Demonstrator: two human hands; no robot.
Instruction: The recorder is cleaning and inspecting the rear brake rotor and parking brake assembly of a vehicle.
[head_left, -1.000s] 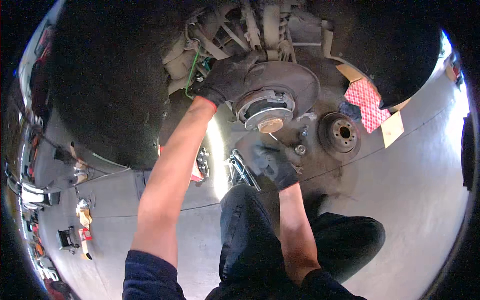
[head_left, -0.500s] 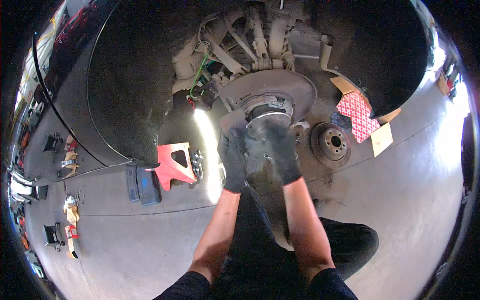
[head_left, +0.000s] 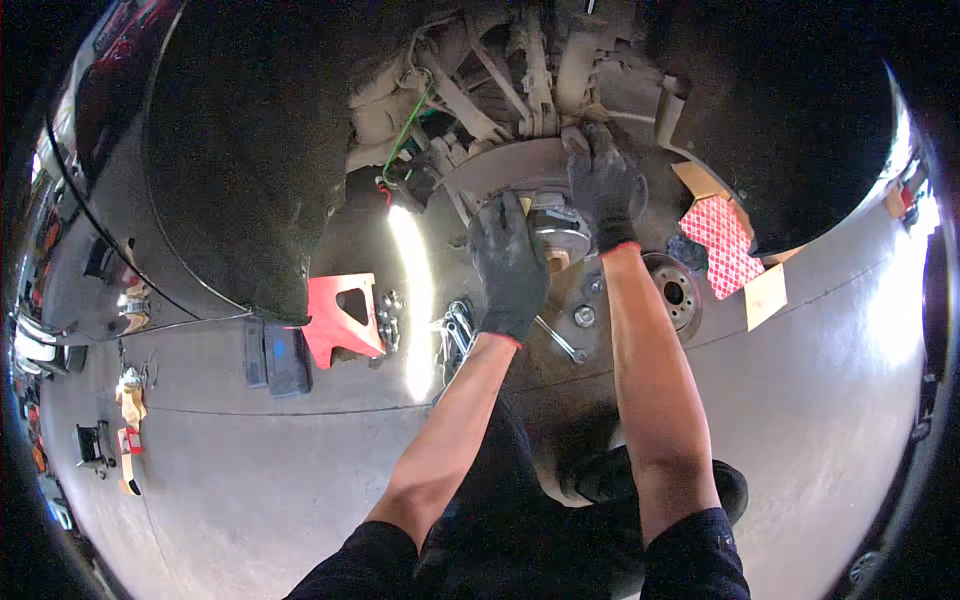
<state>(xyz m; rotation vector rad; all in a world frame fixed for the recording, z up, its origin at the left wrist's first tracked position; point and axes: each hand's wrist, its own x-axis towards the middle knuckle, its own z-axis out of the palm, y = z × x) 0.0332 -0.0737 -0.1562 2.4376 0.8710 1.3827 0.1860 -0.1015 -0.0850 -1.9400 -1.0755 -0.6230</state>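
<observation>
My left hand point(head_left: 508, 265), in a black glove, lies against the lower left of the brake dust shield point(head_left: 505, 172), beside the wheel hub point(head_left: 562, 238). Its fingers point upward and are a little apart; their tips are partly hidden by the hand. My right hand point(head_left: 606, 185), gloved alike, reaches higher, over the right part of the shield. Its fingers stretch up toward the shield's upper edge, apart from each other. In neither hand do I see a held object. Brake shoe parts point(head_left: 548, 205) show around the hub between my hands.
Suspension arms point(head_left: 540, 80) hang above. A green strap point(head_left: 408, 135) hangs near a bright work light point(head_left: 412, 300). On the floor are a red stand point(head_left: 335, 318), wrenches point(head_left: 458, 328), a spanner point(head_left: 562, 342), a brake disc point(head_left: 676, 292) and an open red-and-white box point(head_left: 718, 240).
My hands have parted from in front of the hub. The right has moved up onto the shield, and the left slightly up and right. The hub and floor tools now show more.
</observation>
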